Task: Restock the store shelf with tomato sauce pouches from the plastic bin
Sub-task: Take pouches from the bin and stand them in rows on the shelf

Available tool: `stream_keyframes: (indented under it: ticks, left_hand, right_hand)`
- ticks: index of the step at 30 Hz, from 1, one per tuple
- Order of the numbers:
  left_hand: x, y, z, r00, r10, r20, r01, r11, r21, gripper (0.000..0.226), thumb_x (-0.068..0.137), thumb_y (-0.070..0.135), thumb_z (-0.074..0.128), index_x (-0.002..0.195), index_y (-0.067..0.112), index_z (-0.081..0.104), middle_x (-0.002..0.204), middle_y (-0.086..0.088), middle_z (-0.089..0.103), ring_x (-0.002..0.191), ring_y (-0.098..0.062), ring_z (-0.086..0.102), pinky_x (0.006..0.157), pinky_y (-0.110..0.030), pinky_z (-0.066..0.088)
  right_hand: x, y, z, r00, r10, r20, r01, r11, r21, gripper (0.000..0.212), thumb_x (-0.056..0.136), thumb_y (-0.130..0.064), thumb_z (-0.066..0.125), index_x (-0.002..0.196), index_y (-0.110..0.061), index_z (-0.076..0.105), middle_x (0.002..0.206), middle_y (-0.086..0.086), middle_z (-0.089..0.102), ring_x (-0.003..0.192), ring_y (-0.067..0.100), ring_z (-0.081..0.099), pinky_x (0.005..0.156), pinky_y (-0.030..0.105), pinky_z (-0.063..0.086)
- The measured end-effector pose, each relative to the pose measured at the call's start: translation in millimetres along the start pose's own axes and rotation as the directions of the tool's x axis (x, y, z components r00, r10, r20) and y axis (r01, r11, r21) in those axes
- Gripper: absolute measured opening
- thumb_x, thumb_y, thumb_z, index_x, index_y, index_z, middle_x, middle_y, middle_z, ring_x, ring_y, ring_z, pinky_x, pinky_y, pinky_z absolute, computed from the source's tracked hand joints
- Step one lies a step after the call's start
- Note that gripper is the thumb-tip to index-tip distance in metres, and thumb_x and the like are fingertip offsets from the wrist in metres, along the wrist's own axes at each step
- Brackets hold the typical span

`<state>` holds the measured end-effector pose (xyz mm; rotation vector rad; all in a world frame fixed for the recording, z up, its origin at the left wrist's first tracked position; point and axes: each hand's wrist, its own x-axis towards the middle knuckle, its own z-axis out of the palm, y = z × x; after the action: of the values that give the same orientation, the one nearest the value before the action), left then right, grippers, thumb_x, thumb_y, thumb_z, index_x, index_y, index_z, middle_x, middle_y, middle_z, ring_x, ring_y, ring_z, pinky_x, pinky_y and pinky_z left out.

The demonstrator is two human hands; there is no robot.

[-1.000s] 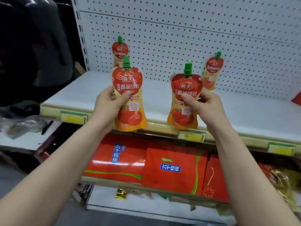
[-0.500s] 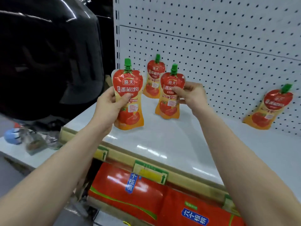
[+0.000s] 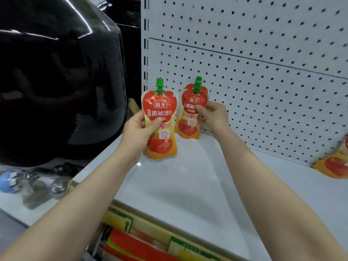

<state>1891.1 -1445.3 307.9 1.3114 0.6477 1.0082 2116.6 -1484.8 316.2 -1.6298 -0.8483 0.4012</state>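
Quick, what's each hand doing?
Left hand: grips the nearer red-and-orange green-capped sauce pouch.
Right hand: pinches the farther red-and-orange sauce pouch.

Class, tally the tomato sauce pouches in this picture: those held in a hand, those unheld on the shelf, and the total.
Pouches held: 2, the left-hand pouch and right-hand pouch.
Pouches unheld on the shelf: 2, the half-hidden pouch behind it and the edge pouch far right.
Total: 4.
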Motion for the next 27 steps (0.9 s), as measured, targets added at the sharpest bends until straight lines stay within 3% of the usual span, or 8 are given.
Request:
stream_keyframes:
  ticks: [6, 9, 11, 13, 16, 20, 23, 27]
  left_hand:
    - [14, -3, 3, 0.997, -0.02, 0.071, 0.02, 1.0, -0.006, 0.02, 0.086, 0.02, 0.068, 0.106, 0.025, 0.065, 0.098, 0.004, 0.075, 0.091, -0.014, 0.072, 0.079, -0.032, 0.057]
    - [17, -6, 5, 0.994, -0.035, 0.101, 0.035, 0.999, 0.004, 0.025, 0.085, 0.022, 0.069, 0.109, 0.024, 0.065, 0.101, 0.003, 0.075, 0.094, -0.015, 0.072, 0.082, -0.034, 0.057]
    - [17, -8, 9, 0.991, -0.046, 0.126, 0.045, 0.999, 0.006, 0.028, 0.085, 0.021, 0.07, 0.112, 0.021, 0.064, 0.102, 0.002, 0.075, 0.094, -0.015, 0.072, 0.083, -0.034, 0.057]
    - [17, -9, 15, 0.985, -0.048, 0.166, 0.05, 0.999, -0.004, 0.027, 0.085, 0.018, 0.069, 0.112, 0.018, 0.064, 0.101, 0.0, 0.075, 0.092, -0.016, 0.072, 0.08, -0.032, 0.058]
    - [15, -11, 25, 0.97, -0.057, 0.235, 0.062, 0.998, -0.014, 0.032, 0.086, 0.017, 0.069, 0.117, 0.011, 0.062, 0.105, -0.006, 0.074, 0.094, -0.019, 0.072, 0.075, -0.026, 0.058]
    - [14, -18, 28, 0.966, -0.064, 0.25, 0.07, 0.997, -0.013, 0.034, 0.087, 0.014, 0.068, 0.12, 0.01, 0.06, 0.108, -0.005, 0.072, 0.095, -0.015, 0.071, 0.073, -0.021, 0.057]
    - [15, -27, 22, 0.98, -0.056, 0.193, 0.025, 0.987, 0.157, 0.034, 0.088, 0.014, 0.068, 0.12, 0.016, 0.059, 0.112, -0.001, 0.067, 0.102, -0.015, 0.066, 0.083, -0.024, 0.056]
    - [19, -45, 22, 0.981, -0.101, 0.163, 0.019, 0.897, 0.442, 0.05, 0.09, 0.024, 0.066, 0.136, 0.021, 0.047, 0.13, 0.003, 0.054, 0.12, -0.018, 0.054, 0.097, -0.035, 0.047]
  right_hand:
    - [-1, -3, 4, 1.0, 0.002, 0.004, -0.002, 1.0, -0.03, 0.023, 0.09, -0.022, 0.069, 0.111, -0.012, 0.068, 0.095, 0.005, 0.075, 0.086, 0.02, 0.073, 0.081, 0.045, 0.061]
    - [-12, -18, -6, 0.984, -0.104, -0.145, 0.076, 0.979, -0.19, 0.033, 0.085, -0.037, 0.072, 0.113, -0.023, 0.06, 0.095, -0.004, 0.072, 0.084, 0.013, 0.07, 0.078, 0.036, 0.058]
    - [-29, -33, -12, 0.956, -0.206, -0.21, 0.167, 0.968, -0.189, 0.029, 0.087, -0.043, 0.069, 0.106, -0.024, 0.06, 0.091, -0.007, 0.068, 0.081, 0.011, 0.066, 0.071, 0.03, 0.055]
    - [-45, -47, -13, 0.979, -0.203, -0.025, 0.2, 0.976, -0.086, 0.024, 0.09, -0.04, 0.067, 0.101, -0.02, 0.066, 0.092, -0.003, 0.071, 0.081, 0.011, 0.068, 0.066, 0.029, 0.055]
    - [-54, -52, -11, 0.949, -0.179, 0.259, 0.188, 0.982, -0.01, 0.014, 0.093, -0.02, 0.067, 0.096, -0.007, 0.071, 0.086, 0.004, 0.074, 0.075, 0.013, 0.071, 0.062, 0.027, 0.057]
    - [-49, -47, -16, 0.962, -0.19, 0.195, 0.199, 0.98, -0.025, 0.008, 0.092, -0.013, 0.066, 0.087, -0.009, 0.072, 0.076, -0.001, 0.074, 0.068, 0.012, 0.07, 0.06, 0.025, 0.057]
    - [-44, -40, -20, 0.976, -0.192, 0.107, 0.2, 0.977, -0.07, 0.015, 0.092, -0.015, 0.066, 0.091, -0.002, 0.073, 0.078, 0.001, 0.074, 0.067, 0.01, 0.068, 0.06, 0.025, 0.057]
    - [-35, -36, -23, 0.982, -0.18, 0.051, 0.183, 0.98, -0.082, 0.014, 0.094, -0.018, 0.065, 0.087, -0.008, 0.072, 0.083, 0.004, 0.075, 0.072, 0.014, 0.068, 0.065, 0.027, 0.059]
